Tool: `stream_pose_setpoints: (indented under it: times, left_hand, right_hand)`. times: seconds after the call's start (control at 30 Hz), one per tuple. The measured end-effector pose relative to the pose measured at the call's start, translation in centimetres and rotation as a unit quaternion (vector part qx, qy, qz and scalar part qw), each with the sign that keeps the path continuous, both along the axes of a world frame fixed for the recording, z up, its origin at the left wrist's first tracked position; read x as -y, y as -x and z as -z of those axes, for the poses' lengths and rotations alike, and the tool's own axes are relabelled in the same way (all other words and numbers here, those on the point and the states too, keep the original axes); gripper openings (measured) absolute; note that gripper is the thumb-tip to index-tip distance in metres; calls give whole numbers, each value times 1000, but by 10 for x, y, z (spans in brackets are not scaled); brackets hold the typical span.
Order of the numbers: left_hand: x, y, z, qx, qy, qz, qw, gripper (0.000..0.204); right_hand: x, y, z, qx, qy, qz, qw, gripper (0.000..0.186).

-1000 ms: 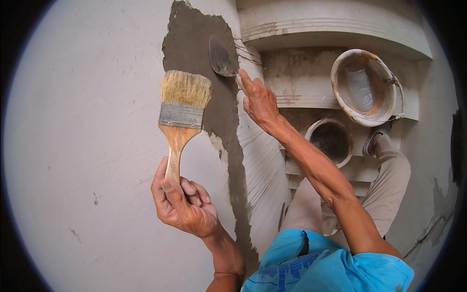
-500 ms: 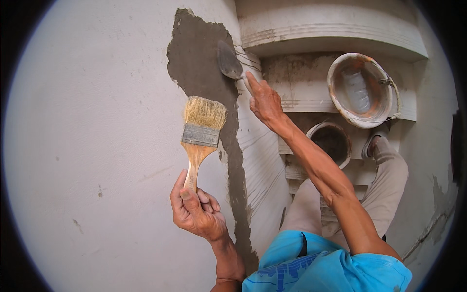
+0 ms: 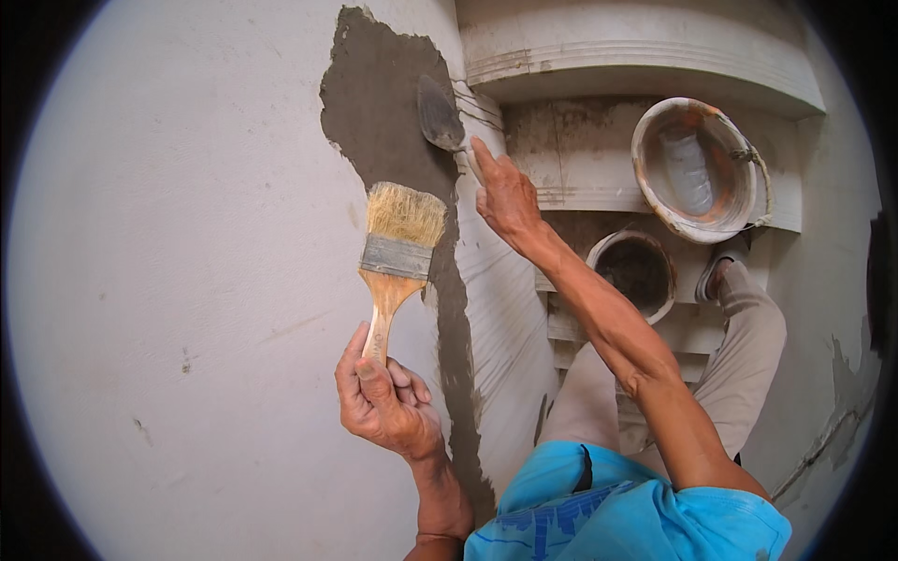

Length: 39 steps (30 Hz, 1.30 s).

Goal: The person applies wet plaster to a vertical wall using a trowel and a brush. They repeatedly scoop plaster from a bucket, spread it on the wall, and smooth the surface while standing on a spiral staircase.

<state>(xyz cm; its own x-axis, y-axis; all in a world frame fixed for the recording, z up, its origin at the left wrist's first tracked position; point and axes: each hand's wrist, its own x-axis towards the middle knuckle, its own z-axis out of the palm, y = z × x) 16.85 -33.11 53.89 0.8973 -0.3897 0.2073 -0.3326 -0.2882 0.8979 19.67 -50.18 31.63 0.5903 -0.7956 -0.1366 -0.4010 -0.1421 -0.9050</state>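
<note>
My left hand is closed round the wooden handle of a wide, flat paintbrush, held upright with its pale bristles up in front of the wall. Farther up, my right hand grips the handle of a small pointed trowel, index finger stretched along it. The trowel's grey blade lies against a patch of wet grey mortar near its right edge. From that broad upper part the mortar runs down the wall as a narrow strip, partly hidden behind the brush.
White wall fills the left side. Pale steps rise on the right. A bucket with a wire handle and water-like liquid stands on one step; a smaller, dark-stained bucket sits below it, beside my legs.
The brush and my left hand have shifted slightly to the right. The trowel has moved only a little and stays at the mortar's right edge.
</note>
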Motion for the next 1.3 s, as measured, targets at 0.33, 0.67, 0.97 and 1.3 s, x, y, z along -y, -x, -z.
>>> stream_pose_setpoints:
  times: [0.33,0.67,0.97,1.3]
  left_hand:
    - [15,-7,-1,21,-2,-6,1000,35]
    - [36,-16,-4,48,37,-17,998,38]
    - [28,-13,-9,64,30,-31,997,38]
    - [0,-9,-10,52,8,-35,998,39]
  right_hand:
    - [-1,3,27,41,-17,22,999,77]
    - [-35,28,12,44,-49,-22,998,74]
    - [24,-5,29,153,-14,68,986,69]
    - [-29,21,13,208,3,25,978,73]
